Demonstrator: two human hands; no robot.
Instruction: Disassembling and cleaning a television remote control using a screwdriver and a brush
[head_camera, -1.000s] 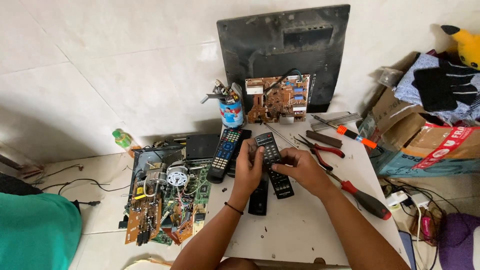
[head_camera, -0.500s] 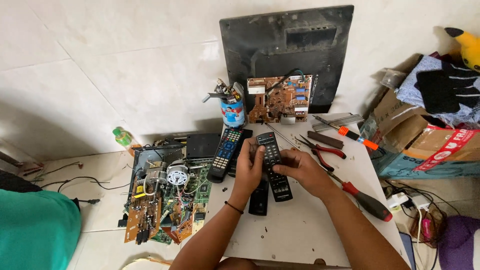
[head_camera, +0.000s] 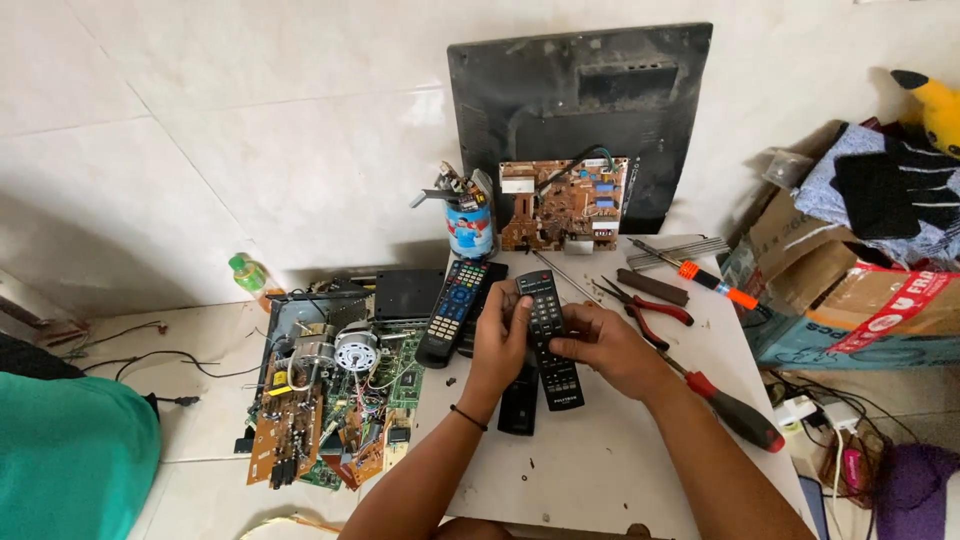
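Black, slim plastic remote control (head_camera: 548, 335), probably light, rigid and slick-cased, sits clasped between both hands just above the white tabletop (head_camera: 600, 460), left hand (head_camera: 500, 345) and right hand (head_camera: 605, 350) best gripping its long edges.

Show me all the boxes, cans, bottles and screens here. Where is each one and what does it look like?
Flat screen: leans on the wall behind the table, a black rectangle showing its back.
Can: left of the screen, round, blue with a picture, stuffed with tools.
Bottle: on the floor at left, small, green cap.
Cardboard boxes: at right, brown, one with red tape.
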